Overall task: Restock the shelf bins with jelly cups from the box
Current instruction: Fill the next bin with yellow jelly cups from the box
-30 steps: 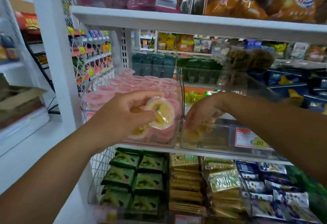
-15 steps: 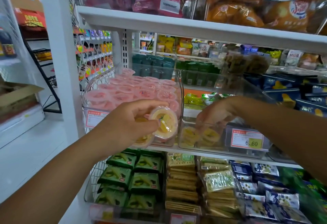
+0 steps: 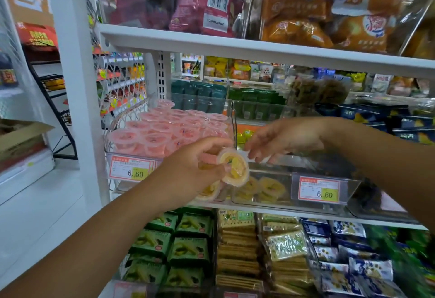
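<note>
My left hand (image 3: pixel 188 173) grips a small stack of yellow jelly cups (image 3: pixel 234 168) in front of the middle shelf, the top cup facing me. My right hand (image 3: pixel 280 140) hovers just right of that cup with relaxed fingers, holding nothing. Below it stands a clear bin (image 3: pixel 329 203) with a few yellow jelly cups (image 3: pixel 270 188) lying at its front left. The clear bin (image 3: pixel 113 147) to the left is heaped with pink jelly cups (image 3: pixel 164 130). The cardboard box (image 3: pixel 21 135) sits at the far left edge.
A white shelf board (image 3: pixel 259 48) hangs close above the bins, loaded with snack bags. Price tags reading 6.60 (image 3: pixel 134 170) clip to both bin fronts. Green and yellow packets (image 3: pixel 188 246) fill the shelf below. A white upright post (image 3: pixel 73 85) stands left.
My right hand has come up out of the yellow-cup bin, leaving cups there, and moved left toward the cup in my left hand. The view has risen slightly.
</note>
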Demonstrator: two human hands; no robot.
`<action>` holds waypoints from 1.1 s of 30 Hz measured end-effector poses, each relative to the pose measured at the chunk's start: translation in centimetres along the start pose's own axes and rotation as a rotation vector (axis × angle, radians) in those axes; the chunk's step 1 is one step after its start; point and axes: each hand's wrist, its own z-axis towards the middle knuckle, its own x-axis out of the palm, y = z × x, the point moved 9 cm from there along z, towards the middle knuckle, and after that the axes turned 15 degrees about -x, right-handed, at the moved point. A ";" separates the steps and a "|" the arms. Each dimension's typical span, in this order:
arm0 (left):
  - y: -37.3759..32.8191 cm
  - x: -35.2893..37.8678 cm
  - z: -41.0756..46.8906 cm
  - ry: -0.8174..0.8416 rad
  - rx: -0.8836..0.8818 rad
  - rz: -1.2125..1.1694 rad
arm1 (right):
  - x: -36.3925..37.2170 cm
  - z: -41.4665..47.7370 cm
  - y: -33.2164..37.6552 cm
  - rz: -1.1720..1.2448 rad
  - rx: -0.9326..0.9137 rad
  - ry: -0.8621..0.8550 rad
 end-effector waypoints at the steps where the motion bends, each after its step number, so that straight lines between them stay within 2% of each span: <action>1: -0.6 0.2 0.3 -0.013 0.014 0.004 | 0.3 -0.6 1.7 0.143 -0.066 0.013; 3: -2.1 0.6 0.9 -0.044 0.048 0.012 | 0.9 -1.7 4.3 0.303 -0.155 0.038; 6: -4.4 1.4 1.7 -0.073 0.107 0.021 | -0.7 -2.5 5.1 0.281 -0.219 -0.107; 9: -5.2 1.9 2.4 -0.105 0.131 0.016 | -3.1 -3.3 3.7 0.253 -0.184 -0.192; 12: -4.5 1.5 2.8 -0.132 0.128 0.005 | -5.9 -4.0 0.1 0.135 -0.054 -0.248; 17: -3.4 1.4 2.8 -0.108 0.125 0.022 | -4.8 -3.7 -8.2 -0.190 0.311 -0.051; 22: -3.3 1.4 2.7 -0.088 0.123 -0.010 | -2.0 -2.6 -11.4 -0.190 0.413 0.107; 27: -3.6 1.4 2.7 -0.097 0.131 -0.055 | -0.6 -1.4 -11.6 -0.257 0.413 0.143; 30: -4.2 1.6 3.0 -0.124 0.153 -0.005 | -1.6 -1.5 -9.0 -0.263 0.301 0.088; 31: -4.5 1.8 3.3 -0.130 0.167 0.010 | -2.4 -1.7 -7.2 -0.194 0.213 0.011; 33: -5.3 2.5 3.8 -0.145 0.213 0.022 | -3.0 -2.2 -3.2 0.210 0.021 -0.077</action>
